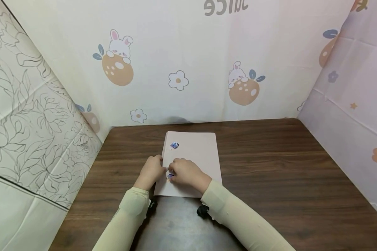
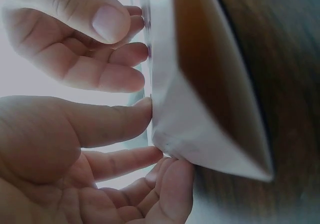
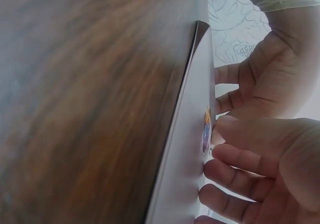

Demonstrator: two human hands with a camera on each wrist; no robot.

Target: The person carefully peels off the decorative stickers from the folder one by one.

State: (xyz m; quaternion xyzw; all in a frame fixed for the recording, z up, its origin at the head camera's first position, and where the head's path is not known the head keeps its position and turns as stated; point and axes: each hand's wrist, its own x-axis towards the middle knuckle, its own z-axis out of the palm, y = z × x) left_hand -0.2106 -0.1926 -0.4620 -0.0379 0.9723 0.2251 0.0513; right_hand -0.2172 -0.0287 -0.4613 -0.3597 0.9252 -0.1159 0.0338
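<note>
Here's the grip: the left hand [image 1: 150, 170] is at the left edge of the paper bag [image 1: 198, 150], its thumb on the face and its fingers spread against the side; the right hand [image 1: 186, 171] reaches over the lower left of that face, fingers loosely bent, tips on the paper, spread rather than pinching.

Out wide, a printed cloth [image 1: 182, 45] closes off the far side, rabbits and flowers across it. Up against it runs the dark wood desk [image 1: 270, 167], with its broadest stretch of room out to the right, a narrower one to the left, and just a thin strip beyond the far edge of the bag.

And the bag itself, lying flat near the middle, long sides running away from the person! From the left wrist, its near end gapes, brownish inside, the side folded inward at the corner.

Down to the small stuff: the upper sticker [image 1: 174, 145], shiny blue, close to the left edge, and the lower sticker [image 1: 169, 176], right beside the right fingertips, partly covered.
</note>
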